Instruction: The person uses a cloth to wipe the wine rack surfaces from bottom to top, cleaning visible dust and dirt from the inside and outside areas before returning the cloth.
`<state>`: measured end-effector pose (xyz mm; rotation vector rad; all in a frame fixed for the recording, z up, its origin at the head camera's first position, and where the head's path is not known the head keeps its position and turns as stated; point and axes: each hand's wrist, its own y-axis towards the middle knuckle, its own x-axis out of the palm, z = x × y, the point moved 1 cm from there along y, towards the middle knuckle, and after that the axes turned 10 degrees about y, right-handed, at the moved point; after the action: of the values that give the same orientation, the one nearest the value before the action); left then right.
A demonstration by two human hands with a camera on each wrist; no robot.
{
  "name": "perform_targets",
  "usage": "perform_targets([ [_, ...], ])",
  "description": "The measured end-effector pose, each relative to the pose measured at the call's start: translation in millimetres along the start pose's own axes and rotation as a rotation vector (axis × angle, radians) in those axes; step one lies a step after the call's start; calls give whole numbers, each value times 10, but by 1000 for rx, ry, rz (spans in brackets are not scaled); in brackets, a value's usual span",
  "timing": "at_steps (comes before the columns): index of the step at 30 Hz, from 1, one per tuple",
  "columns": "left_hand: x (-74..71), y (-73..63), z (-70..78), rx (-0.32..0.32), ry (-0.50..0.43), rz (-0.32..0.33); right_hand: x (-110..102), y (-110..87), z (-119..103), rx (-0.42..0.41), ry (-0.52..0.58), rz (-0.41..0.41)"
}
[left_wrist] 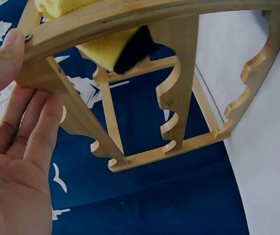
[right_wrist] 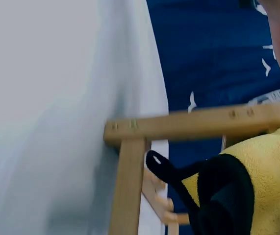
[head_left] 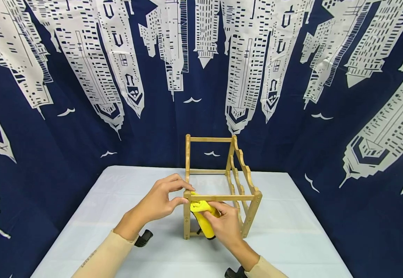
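Observation:
A wooden rack [head_left: 186, 216] with scalloped rails stands on the table, one end toward me. At its near left top corner, my left hand [head_left: 156, 200] grips the frame, the thumb on one side and the fingers on the other in the left wrist view. My right hand [head_left: 226, 224] pinches a yellow cloth [head_left: 205, 226] just under the near top bar, beside the left post. The cloth is bunched at the top and hangs down. In the right wrist view, its black edge and a black loop [right_wrist: 160, 164] show against the rack's frame.
The table bears a white cover [head_left: 118, 193]. Behind it and along the sides hangs a dark blue curtain [head_left: 163, 143] printed with white buildings and birds. Dark wrist devices [head_left: 144, 238] sit beneath both forearms.

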<state>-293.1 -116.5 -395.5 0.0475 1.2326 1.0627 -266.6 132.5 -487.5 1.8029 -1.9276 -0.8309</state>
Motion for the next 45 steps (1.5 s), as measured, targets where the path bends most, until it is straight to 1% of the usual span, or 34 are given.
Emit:
perform_targets([
  [2, -10, 6, 6, -20, -37, -5, 58, 1, 4, 111, 108, -22],
  [5, -15, 13, 6, -29, -64, -23, 67, -15, 41, 242, 250, -70],
  [6, -18, 14, 5, -25, -64, -27, 57, -24, 56, 276, 279, -83],
  [9, -31, 18, 3, -18, -58, -37, 15, -47, 88, 338, 338, -110],
  [12, -46, 21, 6, -16, -54, -36, 6, -55, 108, 353, 370, -138],
  [16, -53, 23, 18, -19, -63, -32, 64, -56, 108, 305, 423, -191],
  [18, -50, 17, 20, -18, -70, -28, 102, -64, 101, 280, 439, -189],
  [20, -44, 9, 21, -21, -78, -26, 139, -74, 82, 283, 451, -160],
  [22, -37, 0, 18, -27, -85, -26, 184, -76, 60, 296, 429, -123],
  [25, -29, -5, 13, -36, -91, -22, 274, -62, 3, 301, 367, -90],
  [27, -26, -4, 14, -38, -94, -16, 336, -48, -26, 266, 281, -77],
  [30, -17, -3, 10, -35, -98, -11, 386, -51, -40, 140, 132, -53],
  [33, -8, -5, 8, -37, -99, -14, 379, -88, -3, -49, -43, -49],
  [35, -7, -13, 5, -41, -97, -12, 360, -119, 38, -153, -118, -72],
  [37, -11, -17, 4, -46, -93, -9, 338, -146, 86, -213, -162, -112],
  [38, -13, -20, 2, -46, -92, -7, 326, -158, 108, -229, -174, -134],
  [40, -16, -22, -2, -48, -90, -5, 302, -173, 147, -215, -179, -186],
  [41, -16, -23, -5, -50, -91, -6, 292, -180, 168, -194, -184, -221],
  [45, -8, -31, -24, -66, -96, -8, 265, -214, 248, -37, -220, -408],
])
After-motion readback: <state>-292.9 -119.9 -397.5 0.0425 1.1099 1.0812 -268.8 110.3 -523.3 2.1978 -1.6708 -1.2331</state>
